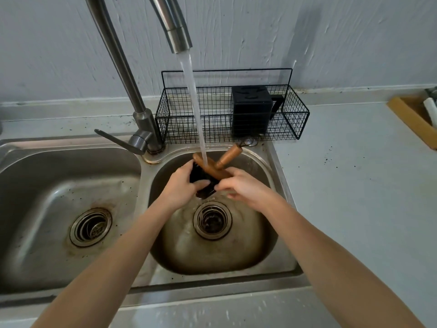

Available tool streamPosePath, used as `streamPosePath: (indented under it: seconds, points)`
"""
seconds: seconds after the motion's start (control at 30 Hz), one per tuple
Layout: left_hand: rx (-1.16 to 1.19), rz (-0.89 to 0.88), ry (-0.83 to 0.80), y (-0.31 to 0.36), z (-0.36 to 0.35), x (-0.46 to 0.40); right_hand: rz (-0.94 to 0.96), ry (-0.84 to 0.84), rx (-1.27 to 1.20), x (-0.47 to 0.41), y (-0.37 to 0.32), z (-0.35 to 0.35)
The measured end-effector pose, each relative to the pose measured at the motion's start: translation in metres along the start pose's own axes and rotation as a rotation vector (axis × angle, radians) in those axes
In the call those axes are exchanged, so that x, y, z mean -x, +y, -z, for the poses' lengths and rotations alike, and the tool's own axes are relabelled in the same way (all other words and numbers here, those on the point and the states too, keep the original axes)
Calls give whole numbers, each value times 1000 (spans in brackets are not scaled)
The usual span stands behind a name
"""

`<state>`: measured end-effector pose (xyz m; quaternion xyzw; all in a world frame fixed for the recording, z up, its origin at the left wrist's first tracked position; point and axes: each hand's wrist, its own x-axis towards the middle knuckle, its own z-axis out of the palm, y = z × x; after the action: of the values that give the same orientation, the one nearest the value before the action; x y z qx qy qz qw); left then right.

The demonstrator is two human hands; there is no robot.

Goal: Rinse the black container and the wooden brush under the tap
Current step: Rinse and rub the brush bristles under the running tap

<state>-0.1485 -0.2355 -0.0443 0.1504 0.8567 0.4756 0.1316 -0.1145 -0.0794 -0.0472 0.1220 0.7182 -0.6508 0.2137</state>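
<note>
Just beyond the fingers (pixel 189 172), crowded: wire rack (pixel 233 112) along the sink's back edge, black container (pixel 251 112) standing in its right half. Straight above, tap spout (pixel 176 27), water stream (pixel 196 110) dropping onto the wooden brush (pixel 212 168). Far-left, tap column (pixel 123 67) and lever (pixel 115 140). Beneath, open right basin (pixel 236 254) down to the drain (pixel 212 220). Leftward, open left basin (pixel 47 190). Rightward, bare counter (pixel 354 185) up to a wooden tray (pixel 411 119).
</note>
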Motion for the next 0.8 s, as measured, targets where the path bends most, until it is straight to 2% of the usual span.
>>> streamPosePath:
  seconds: [0.03, 0.1, 0.23, 0.33, 0.5, 0.63, 0.8]
  points:
    - [-28, -20, -3, -1, 0, 0, 39, 11, 49, 0, -1, 2]
    - [-93, -66, 34, -1, 0, 1, 60, 11, -52, -2, -2, 3]
    - [-267, -160, 119, 4, -7, 8, -44, 0, -512, -5, -4, -2]
    - [-340, -201, 60, 7, -11, 10, -46, 114, -795, -6, -2, -6]
    - [-277, -64, -189, 8, -18, 6, 37, 233, -783, -9, -8, -13]
    - [-315, -30, -170, 8, -18, 3, 61, 248, -828, -11, -10, -14]
    - [-633, -31, -155, 6, -13, 1, 13, 186, -763, -11, -6, -11]
